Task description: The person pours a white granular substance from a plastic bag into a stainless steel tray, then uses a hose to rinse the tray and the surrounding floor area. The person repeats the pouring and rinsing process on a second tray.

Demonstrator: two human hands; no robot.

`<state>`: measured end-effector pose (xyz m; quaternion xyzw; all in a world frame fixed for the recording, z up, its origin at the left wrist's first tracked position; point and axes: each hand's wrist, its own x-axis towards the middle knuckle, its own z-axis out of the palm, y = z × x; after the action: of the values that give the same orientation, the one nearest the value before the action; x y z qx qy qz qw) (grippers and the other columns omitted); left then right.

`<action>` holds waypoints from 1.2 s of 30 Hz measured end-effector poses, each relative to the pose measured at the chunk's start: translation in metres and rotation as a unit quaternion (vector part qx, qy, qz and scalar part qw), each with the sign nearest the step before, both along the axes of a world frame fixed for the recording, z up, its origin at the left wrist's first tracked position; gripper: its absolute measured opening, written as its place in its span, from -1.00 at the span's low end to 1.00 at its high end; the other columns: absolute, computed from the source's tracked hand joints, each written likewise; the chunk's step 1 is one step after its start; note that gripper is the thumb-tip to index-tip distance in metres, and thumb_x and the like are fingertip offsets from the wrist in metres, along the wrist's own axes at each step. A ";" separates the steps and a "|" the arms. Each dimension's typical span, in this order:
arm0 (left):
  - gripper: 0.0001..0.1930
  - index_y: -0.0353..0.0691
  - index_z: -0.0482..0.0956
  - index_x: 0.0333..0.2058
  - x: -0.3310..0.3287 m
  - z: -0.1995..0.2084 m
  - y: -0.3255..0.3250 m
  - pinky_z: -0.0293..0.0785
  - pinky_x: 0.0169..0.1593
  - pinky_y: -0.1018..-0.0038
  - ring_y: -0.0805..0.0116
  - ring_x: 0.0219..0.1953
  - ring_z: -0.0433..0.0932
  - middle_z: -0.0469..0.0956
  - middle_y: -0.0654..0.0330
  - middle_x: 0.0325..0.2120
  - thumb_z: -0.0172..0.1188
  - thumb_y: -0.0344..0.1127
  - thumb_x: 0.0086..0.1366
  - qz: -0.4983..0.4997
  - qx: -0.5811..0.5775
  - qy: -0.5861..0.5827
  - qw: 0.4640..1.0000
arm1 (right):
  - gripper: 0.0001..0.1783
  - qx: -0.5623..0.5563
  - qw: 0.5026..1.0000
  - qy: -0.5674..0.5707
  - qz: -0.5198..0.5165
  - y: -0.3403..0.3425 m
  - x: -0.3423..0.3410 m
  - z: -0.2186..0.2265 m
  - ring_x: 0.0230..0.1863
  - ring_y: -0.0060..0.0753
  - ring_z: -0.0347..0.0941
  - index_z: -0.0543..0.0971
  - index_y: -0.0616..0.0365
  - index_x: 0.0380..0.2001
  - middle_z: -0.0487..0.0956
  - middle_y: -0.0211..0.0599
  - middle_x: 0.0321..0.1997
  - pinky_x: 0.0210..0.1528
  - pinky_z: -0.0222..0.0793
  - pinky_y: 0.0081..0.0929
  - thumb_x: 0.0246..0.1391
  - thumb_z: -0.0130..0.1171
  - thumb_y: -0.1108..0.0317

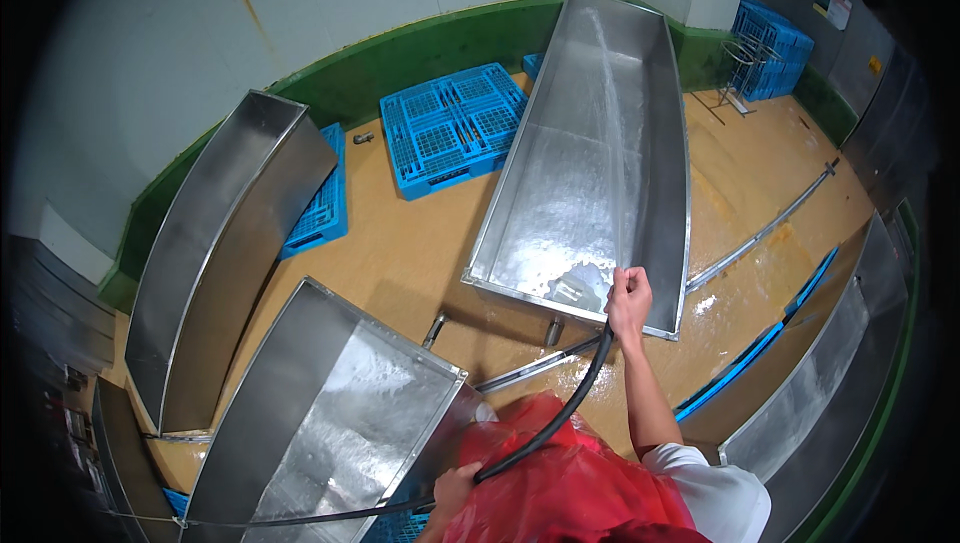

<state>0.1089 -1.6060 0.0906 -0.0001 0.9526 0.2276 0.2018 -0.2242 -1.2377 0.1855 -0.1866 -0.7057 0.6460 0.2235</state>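
Note:
My right hand (629,300) is closed round the end of a black hose (577,398), above the near end of a long stainless-steel tank (560,178). A jet of water (612,113) shoots from the hose end along the tank to its far wall. Lower down, my left hand (455,488) grips the same hose in front of the red apron (570,483) I wear. From there the hose runs left across a second steel tank (350,413), whose bottom looks wet and shiny.
More steel tanks stand at the left (225,243) and right (830,383). A blue plastic pallet (450,123) lies by the green-based wall, with stacked blue pallets (780,48) at the far right. Floor drain channels (765,228) cross the wet tan floor (400,243). A metal stand (742,68) is at the back.

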 end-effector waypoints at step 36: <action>-0.80 0.12 0.76 -0.25 -0.006 0.061 0.049 0.63 -0.30 -0.01 -0.13 -0.36 0.72 0.71 0.00 -0.42 0.13 -0.22 0.31 0.030 -0.061 -0.003 0.998 | -0.72 -0.061 0.998 0.007 0.022 0.020 0.000 -0.008 -0.72 -0.68 0.30 0.40 0.15 -0.36 0.42 -0.47 -0.69 -0.69 0.13 -0.56 0.41 0.16 0.25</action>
<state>0.1026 -1.5574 0.1517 -0.0412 0.9639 0.1746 0.1970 -0.2243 -1.2176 0.1779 -0.1799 -0.6675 0.6935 0.2028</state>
